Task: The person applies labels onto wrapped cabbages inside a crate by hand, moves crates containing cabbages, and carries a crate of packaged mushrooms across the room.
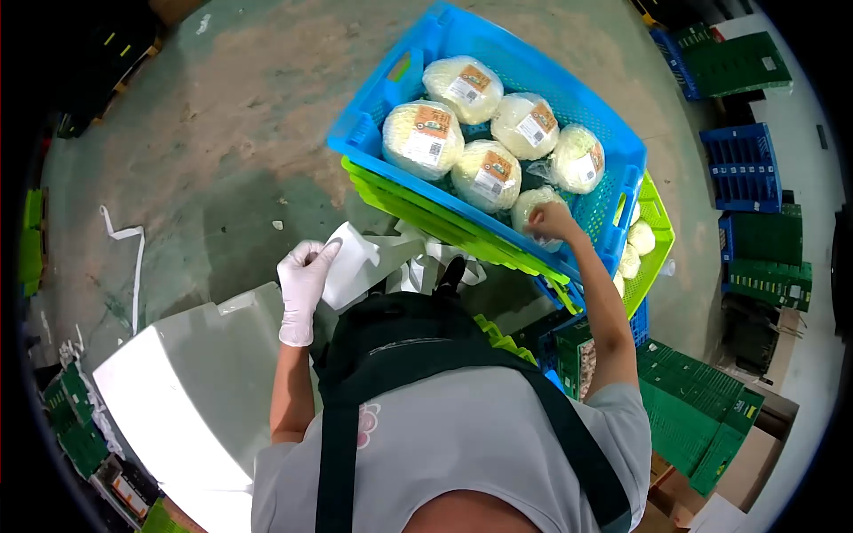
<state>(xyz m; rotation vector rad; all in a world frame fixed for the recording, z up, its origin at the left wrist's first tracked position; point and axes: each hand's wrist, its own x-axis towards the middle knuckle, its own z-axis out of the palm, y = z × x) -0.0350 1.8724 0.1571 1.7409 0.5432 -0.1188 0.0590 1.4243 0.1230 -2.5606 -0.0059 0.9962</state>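
My left hand (pixel 302 282), in a white glove, is closed with thumb and fingers pinching a white paper strip (pixel 351 268) that curls down to the right. My bare right hand (pixel 551 222) reaches into the blue crate (pixel 480 35), its fingers curled against a plastic-wrapped cabbage (pixel 526 206) at the near edge. Whether those fingers pinch anything is hidden. No label shows on that cabbage. Behind it lie several other wrapped cabbages; one large cabbage (pixel 423 140) bears an orange-and-white label.
Green crates (pixel 418 209) stand under the blue one, with pale cabbages in a lower green crate (pixel 656 233) at right. A big white surface (pixel 191 373) lies at my left. Loose white strips (pixel 426 266) hang by my feet. Folded green crates (pixel 697 404) are stacked right.
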